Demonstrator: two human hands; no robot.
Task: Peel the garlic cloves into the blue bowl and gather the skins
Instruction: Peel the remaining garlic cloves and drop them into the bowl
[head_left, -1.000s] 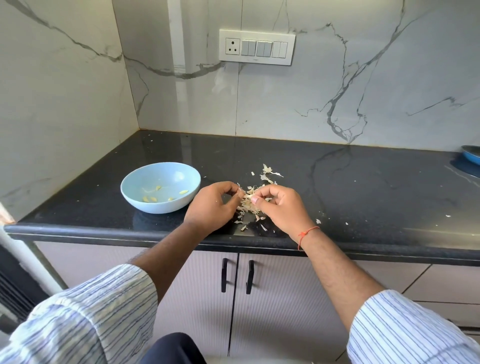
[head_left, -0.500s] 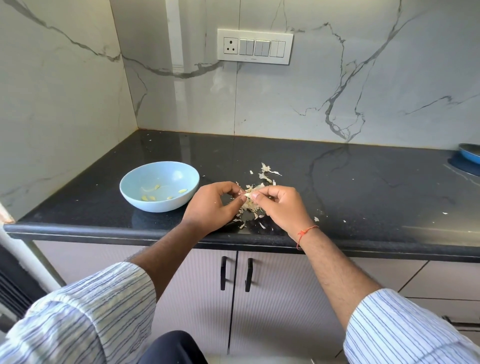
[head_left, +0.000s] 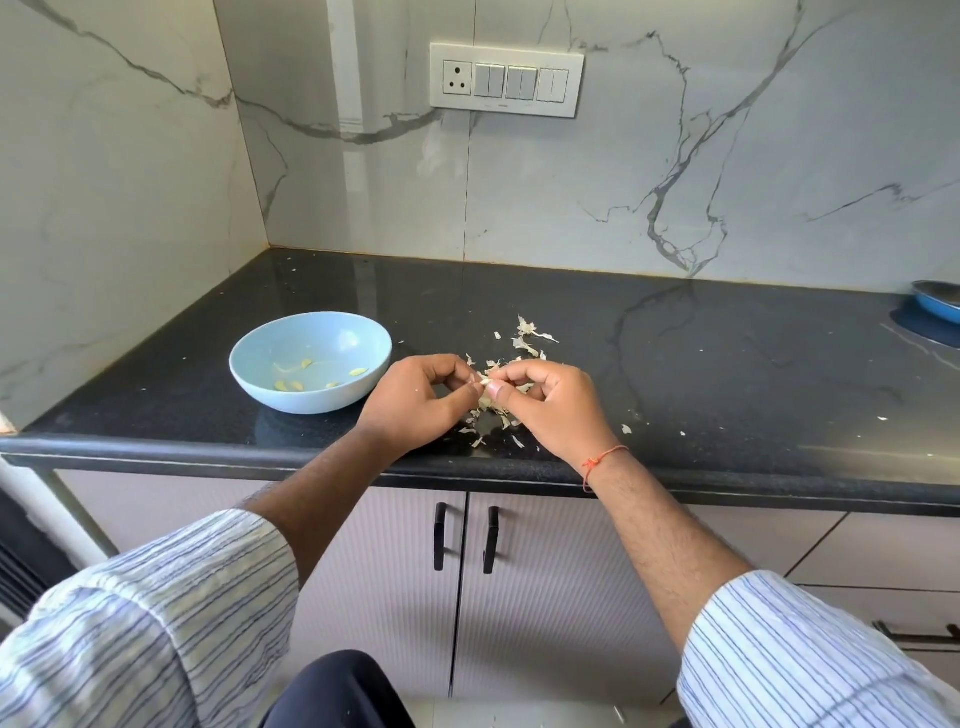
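A light blue bowl (head_left: 265, 384) sits on the black counter at the left and holds several peeled garlic cloves (head_left: 357, 372). Just right of it, my left hand (head_left: 415, 400) and my right hand (head_left: 550, 405) meet fingertip to fingertip, both pinching one small pale garlic clove (head_left: 485, 382). They hover just above a loose pile of papery garlic skins (head_left: 524, 343) scattered on the counter; part of the pile is hidden under my hands.
The black counter (head_left: 727, 374) ends in a front edge just below my wrists. Marble walls close the back and left. A blue dish (head_left: 937, 301) sits at the far right edge. A switch panel (head_left: 506, 80) is on the back wall. Cabinet doors lie below.
Both hands stay pinched together over the skin pile with only slight finger shifts. The bowl has not moved.
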